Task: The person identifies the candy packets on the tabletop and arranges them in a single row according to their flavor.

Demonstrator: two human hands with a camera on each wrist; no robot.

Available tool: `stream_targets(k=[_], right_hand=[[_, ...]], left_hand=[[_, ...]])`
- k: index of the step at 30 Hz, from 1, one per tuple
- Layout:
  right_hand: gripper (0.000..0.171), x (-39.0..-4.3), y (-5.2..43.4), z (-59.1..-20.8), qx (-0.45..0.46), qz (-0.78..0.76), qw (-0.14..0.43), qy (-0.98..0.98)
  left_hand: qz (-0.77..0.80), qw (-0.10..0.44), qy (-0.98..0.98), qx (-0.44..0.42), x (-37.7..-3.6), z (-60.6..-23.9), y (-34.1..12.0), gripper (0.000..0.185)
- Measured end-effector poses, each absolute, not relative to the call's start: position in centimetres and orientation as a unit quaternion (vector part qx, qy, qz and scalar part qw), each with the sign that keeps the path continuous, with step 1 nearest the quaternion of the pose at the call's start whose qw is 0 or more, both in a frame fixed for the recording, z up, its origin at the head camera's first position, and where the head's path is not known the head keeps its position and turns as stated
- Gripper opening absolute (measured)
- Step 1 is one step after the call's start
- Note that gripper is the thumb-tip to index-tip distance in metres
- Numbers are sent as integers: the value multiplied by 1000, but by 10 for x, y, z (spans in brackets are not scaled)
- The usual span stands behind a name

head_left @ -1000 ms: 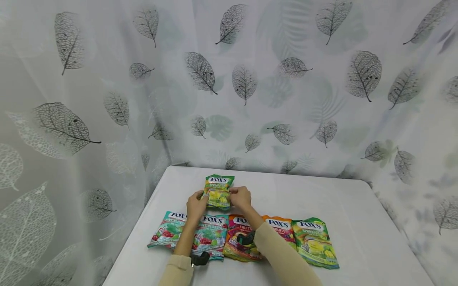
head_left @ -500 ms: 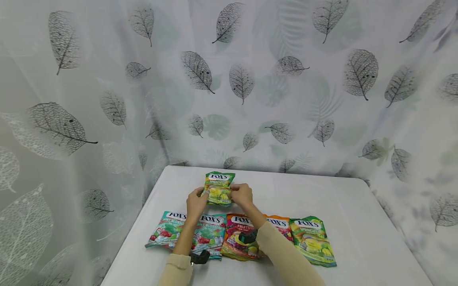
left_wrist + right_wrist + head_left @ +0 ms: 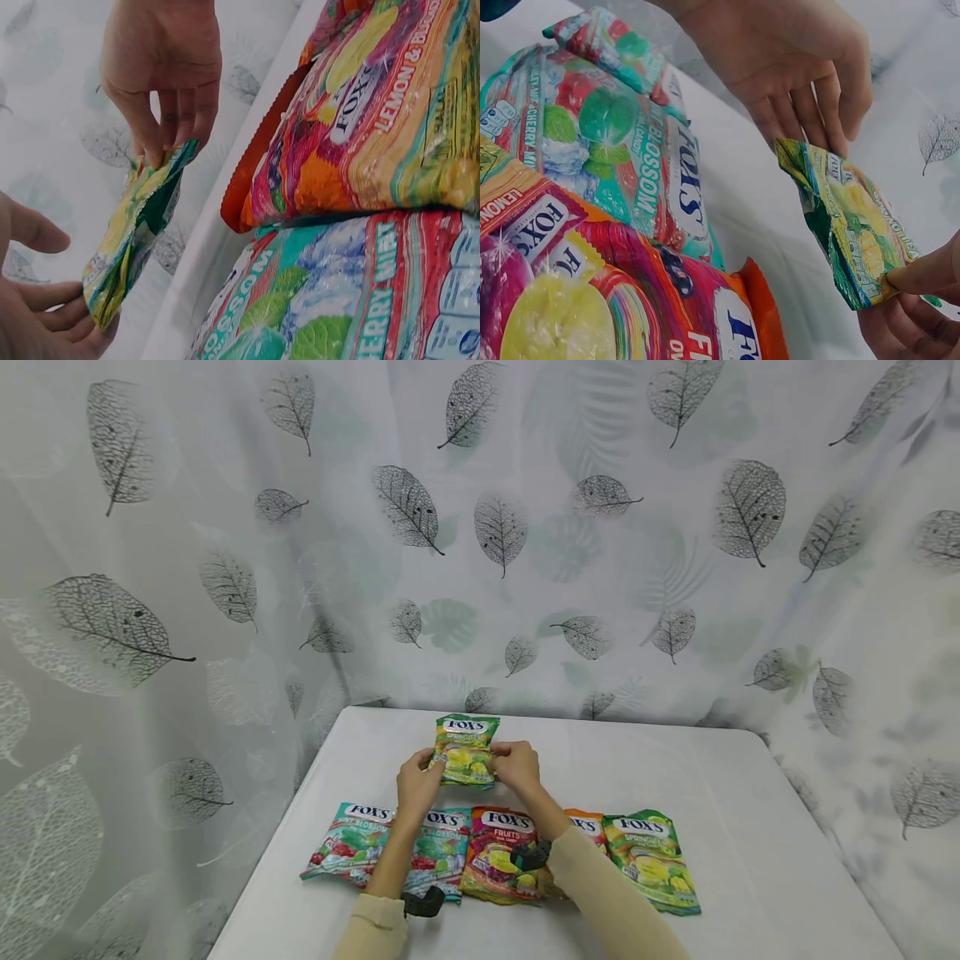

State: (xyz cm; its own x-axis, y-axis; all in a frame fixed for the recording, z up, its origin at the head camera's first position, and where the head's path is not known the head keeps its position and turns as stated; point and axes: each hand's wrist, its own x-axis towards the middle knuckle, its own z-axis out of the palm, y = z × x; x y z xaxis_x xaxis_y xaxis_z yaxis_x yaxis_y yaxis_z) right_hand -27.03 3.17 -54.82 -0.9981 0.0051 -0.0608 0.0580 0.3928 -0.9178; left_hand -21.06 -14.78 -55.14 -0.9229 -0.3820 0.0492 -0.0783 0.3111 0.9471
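A small green and yellow Fox's candy bag [image 3: 465, 753] is held between both hands behind a row of larger bags. My left hand [image 3: 417, 783] grips its left side, thumb lying over the front in the head view and fingers at the back edge. On the opposite side my right hand [image 3: 519, 767] pinches the edge between thumb and fingers. In the left wrist view the small bag [image 3: 135, 225] shows nearly edge-on, slanting between the hands. Its front faces up in the right wrist view, with the right thumb [image 3: 926, 270] pressed on a corner.
Two teal mint candy bags [image 3: 348, 847], two orange-red fruit candy bags [image 3: 498, 852] and a larger green bag [image 3: 652, 864] lie in a row on the white table [image 3: 765, 860]. Both forearms cross over this row. A leaf-print curtain [image 3: 555, 560] hangs behind the table.
The small green bag, held by both hands, has moved slightly up and to the right relative to the row. The head view has shifted a little. The row of bags stays put.
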Motion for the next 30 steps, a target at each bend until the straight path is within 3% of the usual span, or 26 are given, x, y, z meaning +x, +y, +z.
stream_targets(k=[16,30], right_hand=[[36,-262,65,-537,-1,-530,4,848],[35,-247,96,-533,7,-526,-6,850]], left_hand=[[-575,159,-795,111,-201,-546,-118,44],[-602,146,-780,84,-192,-544,-92,44]])
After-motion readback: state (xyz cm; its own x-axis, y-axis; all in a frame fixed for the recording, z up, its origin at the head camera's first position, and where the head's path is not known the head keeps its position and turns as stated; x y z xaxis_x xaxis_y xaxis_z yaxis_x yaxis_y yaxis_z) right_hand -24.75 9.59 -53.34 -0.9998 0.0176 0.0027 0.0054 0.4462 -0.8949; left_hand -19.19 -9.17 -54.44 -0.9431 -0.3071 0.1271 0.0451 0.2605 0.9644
